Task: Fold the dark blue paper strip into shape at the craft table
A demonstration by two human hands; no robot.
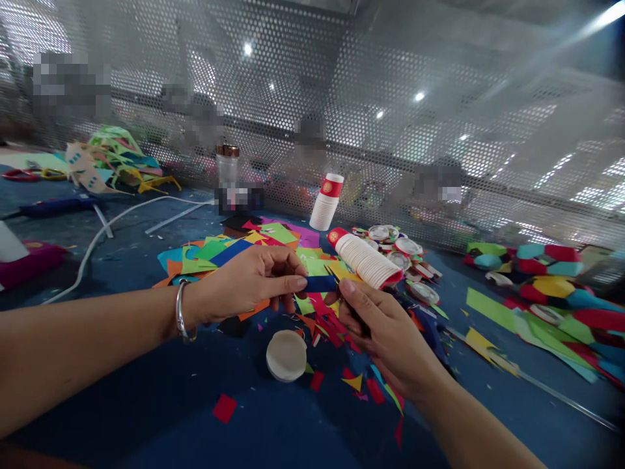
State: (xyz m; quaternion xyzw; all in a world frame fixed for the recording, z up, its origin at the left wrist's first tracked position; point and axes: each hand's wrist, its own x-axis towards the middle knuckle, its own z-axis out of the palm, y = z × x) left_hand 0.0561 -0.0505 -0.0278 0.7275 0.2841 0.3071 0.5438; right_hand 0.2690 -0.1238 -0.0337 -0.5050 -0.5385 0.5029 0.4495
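Head view, hands: left hand (247,281) pinches one end of a blue paper strip (319,283) between thumb and fingertips; right hand (385,332) is curled, its thumb up against the strip's other end. Something dark sits in the right palm; cannot tell what.
Strip, position: held in the air between the two hands, above the counter (161,397), touching nothing below.
Strip, look: short, dark blue, appears rolled or folded into a narrow bar; exact form too small to tell.
Progress, judged: much cutting looks done, given the litter of scraps; the strip itself is only being shaped, not yet joined to anything visible.
Nearest, below hands: round white disc (286,355) lying flat just under the left hand; red square scrap (224,408) nearer the body.
Under and around hands: coloured paper offcuts (336,326) in red, green, yellow, orange.
Just beyond right hand: stack of paper cups (367,259) lying on its side.
Farther: leaning cup stack (327,202); cut cup bottoms (405,251) beside the lying stack.
Far right of hands: coloured paper shapes (547,286).
Far left: tangle of paper strips (114,159); white cable (97,234).
Back: perforated metal screen (390,98).
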